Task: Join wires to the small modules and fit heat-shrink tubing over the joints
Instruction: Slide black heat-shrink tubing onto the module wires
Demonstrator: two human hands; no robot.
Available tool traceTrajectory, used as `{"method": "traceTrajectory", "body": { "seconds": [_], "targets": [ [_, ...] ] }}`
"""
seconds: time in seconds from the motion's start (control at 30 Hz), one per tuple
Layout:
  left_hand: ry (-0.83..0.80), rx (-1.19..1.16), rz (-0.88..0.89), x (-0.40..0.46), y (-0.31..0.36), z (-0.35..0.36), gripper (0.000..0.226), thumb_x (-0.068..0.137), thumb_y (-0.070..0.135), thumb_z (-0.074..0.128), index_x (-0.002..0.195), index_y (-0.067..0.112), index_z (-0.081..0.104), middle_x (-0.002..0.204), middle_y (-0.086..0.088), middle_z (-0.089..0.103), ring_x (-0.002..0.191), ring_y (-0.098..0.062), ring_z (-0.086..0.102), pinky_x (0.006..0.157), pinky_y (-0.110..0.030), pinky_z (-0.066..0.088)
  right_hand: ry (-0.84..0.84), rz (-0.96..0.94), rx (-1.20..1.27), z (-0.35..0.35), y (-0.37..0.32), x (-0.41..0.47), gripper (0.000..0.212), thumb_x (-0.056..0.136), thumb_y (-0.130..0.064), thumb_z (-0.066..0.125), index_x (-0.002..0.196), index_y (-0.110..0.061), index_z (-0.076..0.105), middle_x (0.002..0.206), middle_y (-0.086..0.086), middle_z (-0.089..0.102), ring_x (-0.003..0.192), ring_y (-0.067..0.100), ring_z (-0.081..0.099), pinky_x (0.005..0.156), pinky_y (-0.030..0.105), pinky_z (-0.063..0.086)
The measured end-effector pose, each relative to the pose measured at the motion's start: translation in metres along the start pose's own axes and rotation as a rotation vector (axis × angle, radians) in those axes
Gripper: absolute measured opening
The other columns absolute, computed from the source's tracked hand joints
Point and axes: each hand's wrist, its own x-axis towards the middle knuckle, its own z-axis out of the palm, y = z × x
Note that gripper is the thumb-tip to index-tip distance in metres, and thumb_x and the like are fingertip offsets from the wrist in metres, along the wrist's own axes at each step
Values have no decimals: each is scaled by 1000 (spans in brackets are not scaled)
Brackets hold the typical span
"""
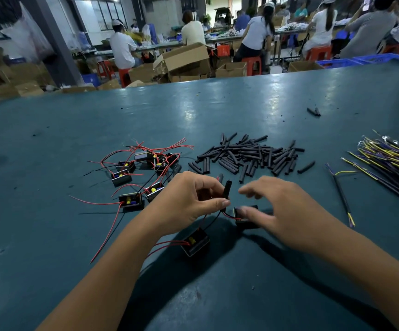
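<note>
Tube in hand [227, 191]: short black heat-shrink piece, held nearly upright above the near middle of the bench [217, 108], red lead running down from it.
Left hand [191, 199]: grip closed on the tube, thumb and fingers pinching its lower end.
Right hand [272, 211]: grip open and empty, fingers spread and blurred, hovering over a small black module [246, 217] just beside the left thumb.
Nearest module [194, 242]: lying toward the near edge, yellow part on top, red leads going left.
Step in hand: probably sliding tubing over a lead or joint; joint itself hidden by the fingers.
Next move: likely needs the right hand to steady the module or lead while the tube goes fully over the joint.
Other modules [141, 177]: loose cluster with red wires, left of middle.
Tubing pile [248, 156]: many black pieces, middle of bench, beyond the hands.
Wire bundle [389, 163]: yellow, purple and black wires at the right edge.
Containers: blue crates [337, 62] beyond the far right edge, contents not visible; open cardboard boxes [184, 60] on the floor, contents unclear.
</note>
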Motion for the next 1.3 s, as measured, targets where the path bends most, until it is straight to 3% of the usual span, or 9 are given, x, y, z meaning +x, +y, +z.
{"method": "traceTrajectory", "body": {
  "seconds": [0.2, 0.33, 0.47, 0.63, 0.77, 0.87, 0.97, 1.1, 1.3],
  "targets": [
    [5, 27, 79, 1, 5, 10, 11, 86, 23, 79, 87, 14, 75, 67, -6, 65, 55, -14, 46, 56, -30, 40, 304, 21, 479, -3, -27, 4, 6, 89, -35, 66, 84, -35, 66, 81, -17, 67, 73, 4, 63, 59, 9, 43],
    [5, 54, 93, 0, 9, 14, 12, 86, 26, 79, 83, 16, 73, 64, -3, 62, 54, -7, 45, 54, -27, 39, 333, 54, 524, -3, -25, 5, 14, 92, -29, 67, 80, -35, 65, 77, -14, 66, 68, 5, 60, 57, 11, 42],
    [16, 97, 95, 1, 11, 16, 12, 84, 26, 81, 81, 23, 70, 67, 7, 57, 57, -3, 46, 56, -19, 40, 370, 75, 525, -6, -21, 8, 12, 95, -32, 63, 84, -32, 62, 77, -9, 64, 64, 20, 59, 55, 33, 49],
    [-19, 122, 79, 2, 12, 22, 10, 84, 27, 80, 84, 21, 72, 73, 5, 60, 62, -3, 51, 57, -16, 40, 448, 148, 698, -14, -14, 13, 12, 95, -24, 63, 83, -23, 62, 69, -2, 67, 50, 12, 58, 48, 23, 49],
    [-24, 181, 88, 2, 9, 27, 11, 85, 28, 80, 86, 20, 73, 72, 6, 62, 61, -4, 52, 56, -14, 40, 355, 285, 786, -8, -14, 12, 12, 96, -19, 62, 85, -17, 64, 69, -2, 64, 66, 16, 66, 49, 31, 54],
    [-28, 148, 56, 1, 6, 27, 11, 87, 30, 79, 84, 22, 71, 61, 11, 55, 52, -2, 46, 51, -12, 35, 195, 354, 585, -16, -8, 5, 35, 86, -58, 60, 81, -23, 63, 71, 1, 67, 66, 18, 66, 53, 39, 56],
    [-37, 157, 58, 1, 6, 27, 12, 88, 28, 77, 82, 22, 69, 62, 9, 57, 54, -2, 46, 52, -16, 36, -101, 281, 208, -24, -7, -7, 57, 66, -84, 52, 77, -29, 60, 71, -8, 66, 63, 6, 61, 55, 25, 51],
    [-102, 63, 7, 0, 10, 22, 10, 87, 20, 78, 90, 12, 72, 73, -4, 69, 61, -5, 56, 59, -22, 47, -319, 219, 75, -15, -14, -12, 38, 68, -67, 71, 80, -35, 53, 70, -13, 63, 65, -2, 58, 55, 19, 45],
    [-329, 36, -153, -5, 5, 1, 30, 79, 27, 86, 100, 18, 65, 76, -2, 63, 65, -8, 54, 62, -28, 45, -308, 210, 160, -7, -17, -13, 26, 72, -41, 72, 92, -37, 56, 68, -10, 66, 56, 6, 58, 54, 25, 48]
  ]
}}
